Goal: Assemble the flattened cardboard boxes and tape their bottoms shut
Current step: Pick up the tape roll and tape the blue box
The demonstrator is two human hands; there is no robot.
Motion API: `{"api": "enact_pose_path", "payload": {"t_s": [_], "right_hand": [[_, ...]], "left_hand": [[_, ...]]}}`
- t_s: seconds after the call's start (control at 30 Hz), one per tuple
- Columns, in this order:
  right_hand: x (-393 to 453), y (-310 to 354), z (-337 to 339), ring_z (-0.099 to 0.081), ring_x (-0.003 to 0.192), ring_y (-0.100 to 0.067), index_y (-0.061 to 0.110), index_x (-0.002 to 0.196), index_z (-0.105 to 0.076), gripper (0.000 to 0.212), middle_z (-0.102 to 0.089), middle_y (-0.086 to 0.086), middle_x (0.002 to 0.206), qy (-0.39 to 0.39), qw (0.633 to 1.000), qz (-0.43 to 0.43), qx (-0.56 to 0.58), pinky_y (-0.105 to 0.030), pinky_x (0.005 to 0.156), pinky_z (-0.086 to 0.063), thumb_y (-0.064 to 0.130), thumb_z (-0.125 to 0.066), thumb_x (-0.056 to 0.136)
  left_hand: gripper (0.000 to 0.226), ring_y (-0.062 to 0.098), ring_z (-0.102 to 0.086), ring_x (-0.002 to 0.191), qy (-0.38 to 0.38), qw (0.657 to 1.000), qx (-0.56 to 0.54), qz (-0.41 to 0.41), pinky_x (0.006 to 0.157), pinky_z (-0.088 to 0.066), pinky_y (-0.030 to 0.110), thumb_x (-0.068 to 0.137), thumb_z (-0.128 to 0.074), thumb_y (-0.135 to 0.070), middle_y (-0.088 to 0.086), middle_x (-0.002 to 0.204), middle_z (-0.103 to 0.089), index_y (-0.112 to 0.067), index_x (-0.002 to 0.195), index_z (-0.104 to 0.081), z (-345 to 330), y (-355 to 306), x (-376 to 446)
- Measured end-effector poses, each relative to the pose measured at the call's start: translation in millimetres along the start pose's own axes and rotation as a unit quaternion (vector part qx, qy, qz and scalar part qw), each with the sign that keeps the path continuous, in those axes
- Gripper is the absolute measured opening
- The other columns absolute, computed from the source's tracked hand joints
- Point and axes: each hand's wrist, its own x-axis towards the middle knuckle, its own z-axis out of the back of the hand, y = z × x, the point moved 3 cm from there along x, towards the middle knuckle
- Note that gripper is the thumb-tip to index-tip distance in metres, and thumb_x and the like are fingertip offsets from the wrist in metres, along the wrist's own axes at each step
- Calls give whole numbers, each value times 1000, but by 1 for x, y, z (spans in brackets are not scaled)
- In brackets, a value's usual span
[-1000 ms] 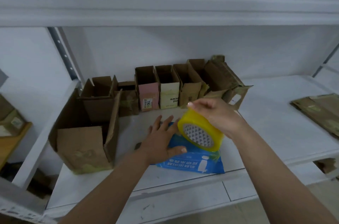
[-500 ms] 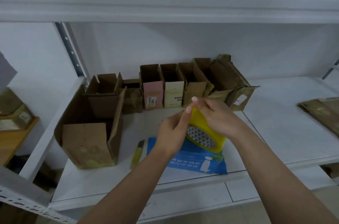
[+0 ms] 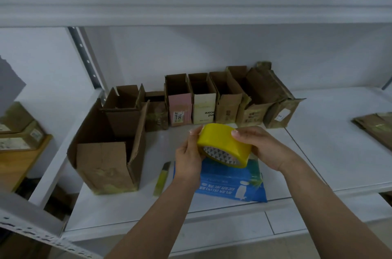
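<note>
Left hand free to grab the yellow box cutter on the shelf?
Probably not yet: the left hand grips the yellow tape roll with the right hand. The box cutter lies unobstructed nearby.

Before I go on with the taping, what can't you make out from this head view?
- Free end of the tape roll: hidden by the left hand and right hand.
- Bottoms of the back-row boxes: face the shelf.
- Flattened cardboard: cut off by the right edge.
- Print on the blue bag: upside down, too small.
</note>
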Motion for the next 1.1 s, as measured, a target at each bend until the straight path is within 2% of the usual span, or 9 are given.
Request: {"api": "enact_pose_path", "payload": {"t_s": [0.1, 0.17, 0.33, 0.53, 0.63, 0.7, 0.77, 0.87, 1.1], "right_hand": [[3, 6, 1, -66, 97, -26, 19, 85, -78, 57, -73, -5, 92, -34, 999, 16, -13, -40, 90, -46, 66, -77, 54], [5, 16, 6, -69, 94, -28, 12, 94, -76, 70, -74, -9, 91, -62, 996, 23, -61, -40, 87, -52, 73, -76, 58], [7, 39, 4, -63, 64, -26, -9, 82, -68, 78, -65, -27, 79, -105, 971, 45, -211, -28, 63, -44, 67, -62, 69], [24, 48, -11, -39, 47, -14, 20, 50, -38, 63, -33, 3, 49, -69, 927, -4, -369, -31, 56, -28, 73, -62, 74], [21, 50, -14, -55, 58, -15, 15, 62, -57, 67, -53, -1, 59, -25, 950, -27, -311, -32, 61, -41, 82, -59, 59], [13, 45, -7, -66, 84, -17, 13, 92, -73, 74, -70, -5, 88, -5, 972, -41, -233, -33, 82, -50, 75, -58, 55], [5, 37, 1, -64, 98, -20, 15, 99, -73, 63, -70, -5, 98, 6, 985, -30, -171, -36, 94, -46, 62, -62, 60], [1, 31, 13, -65, 91, -19, 17, 85, -73, 43, -72, 1, 83, -3, 991, 2, -132, -35, 90, -47, 53, -64, 64], [8, 36, 18, -66, 68, -24, 0, 83, -73, 74, -70, -16, 74, -63, 974, 48, -214, -38, 73, -51, 68, -60, 60]], "left_hand": [[36, 21, -67, 101, -5, 1000, 6, 9, 86, -54, 33, 102, -41, -34, 8, 99, -74, -14, 110, -70, 1, 5, 4], [39, 24, -67, 104, 3, 1000, 20, 7, 93, -53, 37, 103, -41, -31, 12, 104, -72, -5, 118, -66, 1, 7, 4], [35, 11, -67, 98, -16, 999, -27, 16, 86, -53, 21, 105, -35, -28, 3, 103, -70, -8, 115, -62, 3, 10, 5], [43, 21, -63, 112, -71, 990, -120, 24, 97, -47, 32, 106, -30, -32, 8, 116, -66, -3, 127, -55, 6, 12, 5], [44, 20, -62, 111, -89, 982, -165, 26, 101, -45, 35, 107, -29, -30, 9, 116, -64, -1, 131, -51, 9, 10, 7], [43, 18, -63, 107, -96, 979, -174, 38, 101, -44, 35, 107, -29, -30, 9, 118, -64, -2, 131, -51, 11, 10, 9], [43, 18, -63, 106, -106, 976, -183, 46, 100, -45, 34, 107, -29, -30, 9, 121, -63, -3, 132, -51, 12, 8, 11], [44, 21, -60, 111, -101, 979, -175, 40, 103, -43, 35, 106, -30, -30, 8, 121, -62, -2, 134, -50, 11, 9, 11], [42, 21, -59, 116, -80, 992, -101, 20, 97, -45, 29, 106, -32, -31, 9, 123, -62, -5, 129, -54, 12, 6, 10]]}}
